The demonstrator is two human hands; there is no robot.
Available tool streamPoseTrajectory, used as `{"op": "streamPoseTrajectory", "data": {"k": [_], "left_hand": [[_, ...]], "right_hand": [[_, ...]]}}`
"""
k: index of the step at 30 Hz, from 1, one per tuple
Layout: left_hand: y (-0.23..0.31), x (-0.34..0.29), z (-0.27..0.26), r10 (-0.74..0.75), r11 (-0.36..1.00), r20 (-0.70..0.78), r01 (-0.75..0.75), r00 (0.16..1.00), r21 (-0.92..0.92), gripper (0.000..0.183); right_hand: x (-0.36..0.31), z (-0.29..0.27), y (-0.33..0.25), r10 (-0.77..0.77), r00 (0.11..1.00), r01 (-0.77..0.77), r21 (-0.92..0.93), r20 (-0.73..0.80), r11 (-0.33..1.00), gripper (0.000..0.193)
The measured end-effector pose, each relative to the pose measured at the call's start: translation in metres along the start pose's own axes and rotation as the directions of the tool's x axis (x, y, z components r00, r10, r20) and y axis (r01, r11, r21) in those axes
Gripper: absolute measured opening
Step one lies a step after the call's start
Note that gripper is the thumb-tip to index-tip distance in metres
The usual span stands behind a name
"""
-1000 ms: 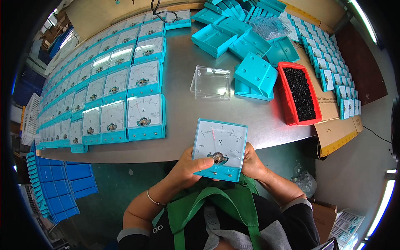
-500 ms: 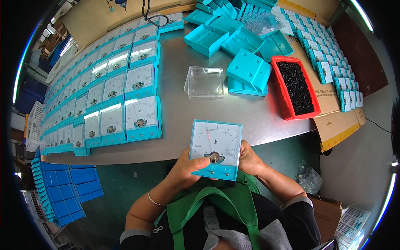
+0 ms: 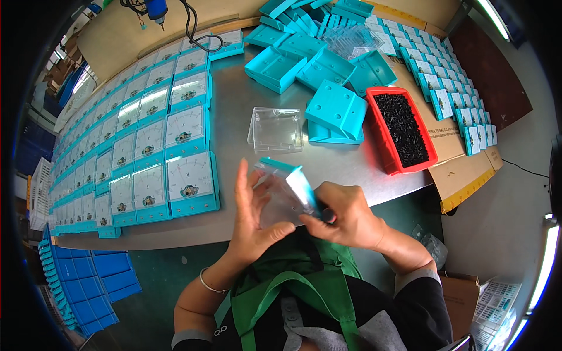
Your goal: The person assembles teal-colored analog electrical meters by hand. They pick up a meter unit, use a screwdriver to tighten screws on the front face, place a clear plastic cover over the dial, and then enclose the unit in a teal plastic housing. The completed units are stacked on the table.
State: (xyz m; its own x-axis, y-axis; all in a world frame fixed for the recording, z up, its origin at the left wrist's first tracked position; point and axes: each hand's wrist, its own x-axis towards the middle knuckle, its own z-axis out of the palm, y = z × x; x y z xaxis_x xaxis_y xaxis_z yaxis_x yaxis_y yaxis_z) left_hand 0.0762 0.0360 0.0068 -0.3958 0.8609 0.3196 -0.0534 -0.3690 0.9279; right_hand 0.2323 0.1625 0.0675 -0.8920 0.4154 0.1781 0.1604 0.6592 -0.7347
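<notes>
My right hand (image 3: 348,219) is closed around the lower right side of a turquoise-edged voltmeter (image 3: 302,188). The meter is tilted up on edge and smeared by motion, so its dial is not readable. A small dark piece shows by the right thumb; I cannot tell what it is. Beside the meter's left side, my left hand (image 3: 252,228) is open, its fingers stretched upward and thumb apart. Beyond the hands, clear plastic covers (image 3: 275,130) lie on the metal table, left of stacked turquoise cases (image 3: 339,108).
Rows of voltmeters (image 3: 188,181) fill the table's left. To the right, a red tray (image 3: 410,168) holds small black parts, beside cardboard (image 3: 459,175) bearing more meters (image 3: 442,104). Empty turquoise cases (image 3: 275,67) are heaped at the back. A blue powered screwdriver (image 3: 156,10) hangs at top left.
The voltmeter has turned from facing me to a steep tilt. My left hand has let go of it and opened, while my right hand keeps its grip. The head view has shifted slightly.
</notes>
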Motion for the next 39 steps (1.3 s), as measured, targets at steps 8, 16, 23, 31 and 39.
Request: {"op": "streamPoseTrajectory", "data": {"k": [8, 16, 23, 31, 39], "left_hand": [[-0.002, 0.009, -0.017, -0.327, 0.830, -0.021, 0.277, 0.945, -0.484, 0.105], [0.001, -0.001, -0.018, -0.329, 0.838, 0.046, 0.315, 0.943, -0.445, 0.105], [0.010, 0.000, -0.016, -0.296, 0.884, 0.047, 0.292, 0.954, -0.365, 0.103], [0.006, -0.004, -0.002, -0.361, 0.861, -0.010, 0.330, 0.932, -0.387, 0.099], [0.006, -0.007, -0.004, -0.287, 0.928, 0.021, 0.283, 0.958, -0.244, 0.099]], "right_hand": [[0.049, -0.029, 0.017, -0.154, 0.988, 0.151, -0.159, -0.004, 0.976, 0.046], [0.087, -0.068, 0.082, 0.124, 0.985, -0.171, -0.546, -0.123, 0.820, 0.079], [0.018, 0.008, 0.021, 0.111, 0.987, -0.161, 0.596, 0.119, 0.787, 0.090], [-0.010, 0.036, 0.033, 0.223, 0.955, -0.288, 0.802, 0.197, 0.523, 0.088], [-0.010, 0.024, 0.022, 0.163, 0.938, -0.344, 0.753, 0.307, 0.560, 0.088]]}}
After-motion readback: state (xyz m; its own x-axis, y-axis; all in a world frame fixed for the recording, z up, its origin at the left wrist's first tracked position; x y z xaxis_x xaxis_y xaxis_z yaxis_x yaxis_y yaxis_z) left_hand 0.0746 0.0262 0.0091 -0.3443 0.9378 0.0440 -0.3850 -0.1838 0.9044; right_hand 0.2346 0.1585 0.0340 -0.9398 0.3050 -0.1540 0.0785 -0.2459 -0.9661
